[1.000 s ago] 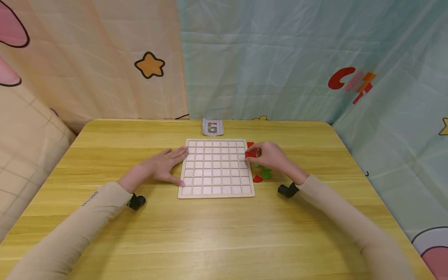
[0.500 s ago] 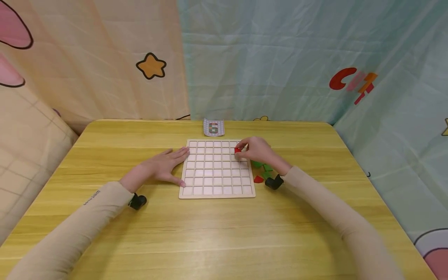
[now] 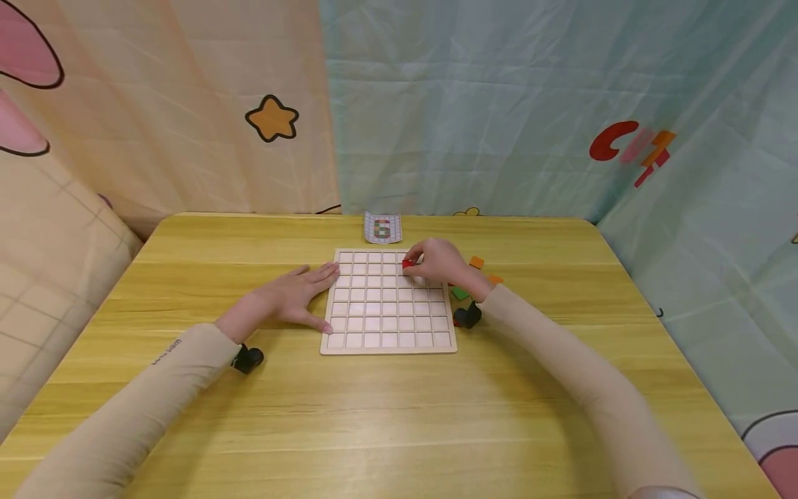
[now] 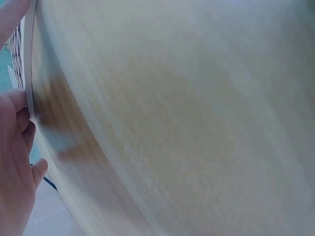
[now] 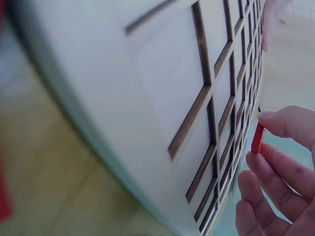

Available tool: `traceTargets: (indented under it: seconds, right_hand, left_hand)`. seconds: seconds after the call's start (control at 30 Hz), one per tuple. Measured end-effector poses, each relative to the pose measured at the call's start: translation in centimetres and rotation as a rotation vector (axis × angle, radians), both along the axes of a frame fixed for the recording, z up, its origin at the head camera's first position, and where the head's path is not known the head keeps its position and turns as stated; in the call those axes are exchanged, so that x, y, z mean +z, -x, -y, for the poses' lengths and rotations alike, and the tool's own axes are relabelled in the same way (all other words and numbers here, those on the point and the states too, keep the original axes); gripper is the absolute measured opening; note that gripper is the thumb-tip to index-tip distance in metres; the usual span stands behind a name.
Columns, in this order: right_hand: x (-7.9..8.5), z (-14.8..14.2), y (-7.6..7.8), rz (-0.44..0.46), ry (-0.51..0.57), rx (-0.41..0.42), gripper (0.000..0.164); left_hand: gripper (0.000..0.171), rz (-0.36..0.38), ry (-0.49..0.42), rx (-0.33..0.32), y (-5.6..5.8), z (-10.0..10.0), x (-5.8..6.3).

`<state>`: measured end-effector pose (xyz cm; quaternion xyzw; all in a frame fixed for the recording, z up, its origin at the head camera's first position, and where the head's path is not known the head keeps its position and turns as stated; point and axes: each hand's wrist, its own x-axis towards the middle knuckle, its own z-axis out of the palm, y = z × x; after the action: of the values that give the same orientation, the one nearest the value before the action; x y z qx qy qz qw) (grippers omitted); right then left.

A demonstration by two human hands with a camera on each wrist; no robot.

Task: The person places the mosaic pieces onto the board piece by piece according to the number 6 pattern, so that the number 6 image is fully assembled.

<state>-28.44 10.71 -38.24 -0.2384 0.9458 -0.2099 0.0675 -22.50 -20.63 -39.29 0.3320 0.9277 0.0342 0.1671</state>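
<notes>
1 red pc, pinched btwn thumb & fingers of R hand, over far R part of 1 board (7 cols x 7 rows); contact w/ board: can't tell. In R-wrist view it's edge-on, long axis near vert., top leaning slightly R. L hand, fingers spread, touches board's L edge. 2 orange pcs & 1 green pc show R of board; 1 card beyond.

the head view looks forward-down onto the grid board; nearer wrist views flank it, all showing its edge.
</notes>
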Motion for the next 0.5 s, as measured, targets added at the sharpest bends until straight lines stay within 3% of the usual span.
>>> traceTargets:
  seconds: [0.5]
  right_hand:
    - [-0.95, 1.13, 0.94, 0.021, -0.027, 0.011, 0.025]
  left_hand:
    - [0.119, -0.009, -0.015, -0.014, 0.18, 0.14, -0.34]
